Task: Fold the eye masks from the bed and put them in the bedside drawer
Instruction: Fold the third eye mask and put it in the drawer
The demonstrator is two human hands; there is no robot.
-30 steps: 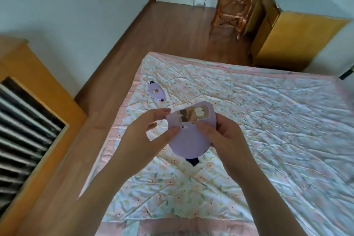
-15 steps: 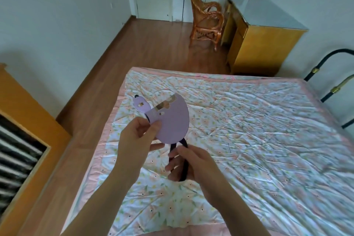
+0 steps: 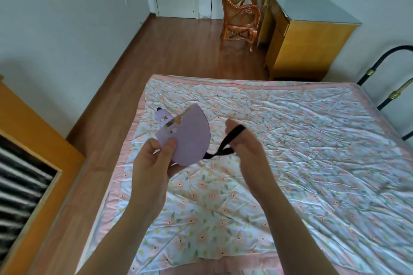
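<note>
A folded purple eye mask (image 3: pixel 190 136) is held up above the bed (image 3: pixel 290 140), pinched at its lower left edge by my left hand (image 3: pixel 154 161). Its black strap (image 3: pixel 228 140) runs to the right, looped around the fingers of my right hand (image 3: pixel 243 140), which pulls it taut. A second purple eye mask (image 3: pixel 162 116) lies on the flowered sheet near the bed's left edge, partly hidden behind the held one. No bedside drawer can be made out.
A wooden cabinet (image 3: pixel 29 129) with a dark slatted front stands at the left. Wooden floor (image 3: pixel 156 51) runs along the bed's left side. A rattan chair (image 3: pixel 239 15) and a yellow cabinet (image 3: pixel 306 40) stand beyond the bed. A black metal bed frame (image 3: pixel 384 87) is at right.
My right hand let go of the mask body, took the black strap and pulled it out to the right. The left hand keeps the folded mask. The camera tilted up.
</note>
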